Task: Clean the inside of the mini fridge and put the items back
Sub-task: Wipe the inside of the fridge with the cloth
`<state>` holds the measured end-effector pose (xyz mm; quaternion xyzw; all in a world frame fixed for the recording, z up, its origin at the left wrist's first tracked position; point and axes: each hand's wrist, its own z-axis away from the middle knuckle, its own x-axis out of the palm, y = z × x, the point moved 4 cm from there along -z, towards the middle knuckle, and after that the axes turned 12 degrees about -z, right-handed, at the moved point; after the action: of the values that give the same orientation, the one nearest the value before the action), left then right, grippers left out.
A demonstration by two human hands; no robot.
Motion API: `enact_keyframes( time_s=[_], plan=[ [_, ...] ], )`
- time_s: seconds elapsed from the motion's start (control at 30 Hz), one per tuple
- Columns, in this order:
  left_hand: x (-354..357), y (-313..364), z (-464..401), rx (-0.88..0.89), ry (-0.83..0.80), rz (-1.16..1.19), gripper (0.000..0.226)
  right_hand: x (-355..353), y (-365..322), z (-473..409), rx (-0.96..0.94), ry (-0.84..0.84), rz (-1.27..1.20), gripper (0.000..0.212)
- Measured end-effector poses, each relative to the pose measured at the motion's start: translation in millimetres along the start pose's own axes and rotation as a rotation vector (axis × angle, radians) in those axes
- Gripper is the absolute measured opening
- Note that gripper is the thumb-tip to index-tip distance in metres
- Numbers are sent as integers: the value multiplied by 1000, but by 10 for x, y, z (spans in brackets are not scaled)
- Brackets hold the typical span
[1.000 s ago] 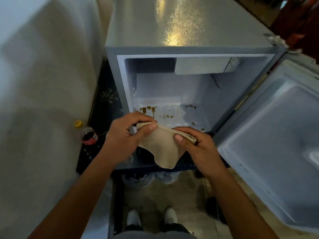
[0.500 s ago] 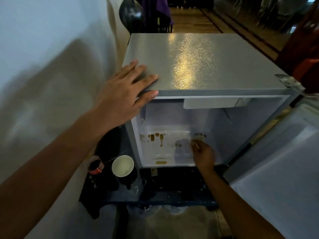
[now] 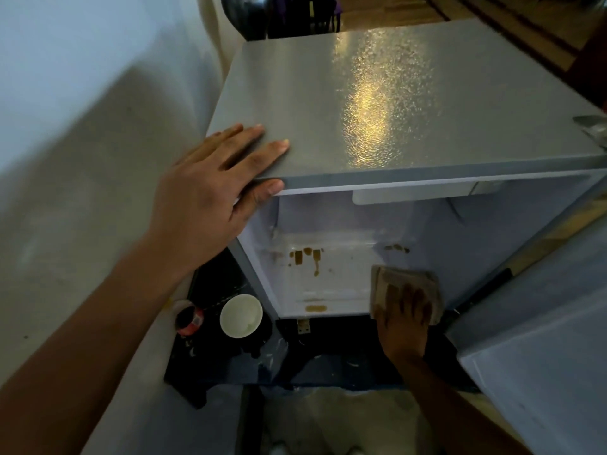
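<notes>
A person is looking down at a small grey mini fridge [image 3: 377,103] standing with its door [image 3: 538,339] swung open to the right. The left hand [image 3: 210,198] is lying flat with fingers spread on the front left corner of the fridge top, thumb hooking under the front edge; it is gripping nothing else. The right hand [image 3: 405,320] is reaching into the fridge and pressing down, fingers spread and flat, on a folded beige cloth [image 3: 404,287] that is resting on the right part of the white interior floor [image 3: 328,280]. Brown spill stains [image 3: 305,256] are showing on that floor, left of the cloth, with another small patch near the front edge and one at the back right. The fridge is sitting on a dark low surface [image 3: 230,366]. On it, just left of the fridge, a white cup [image 3: 241,315] is standing beside a dark bottle with a red label [image 3: 190,318]; the label's writing is too blurred to read. No other writing is legible anywhere in view.
</notes>
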<state>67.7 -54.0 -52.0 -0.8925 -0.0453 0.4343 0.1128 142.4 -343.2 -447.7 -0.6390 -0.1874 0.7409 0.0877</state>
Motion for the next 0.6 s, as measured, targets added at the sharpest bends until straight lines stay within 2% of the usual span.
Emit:
enact_keyframes(
  time_s=[0.07, 0.17, 0.3, 0.43, 0.6],
  plan=[
    [-1, -16, 16, -1, 6, -23, 45, -100, 95, -231, 59, 32, -37, 69],
    [13, -15, 6, 7, -14, -31, 46, -257, -27, -735, 111, 76, -82, 44],
    [5, -5, 19, -6, -12, -24, 46, -158, -363, -1134, 26, 0, 23, 56],
    [-5, 10, 16, -17, 19, -13, 44, 137, -941, -971, -165, -93, 23, 68],
    [-16, -5, 18, -1, 35, -13, 43, 362, -1336, -536, -461, -191, 69, 55]
  ],
)
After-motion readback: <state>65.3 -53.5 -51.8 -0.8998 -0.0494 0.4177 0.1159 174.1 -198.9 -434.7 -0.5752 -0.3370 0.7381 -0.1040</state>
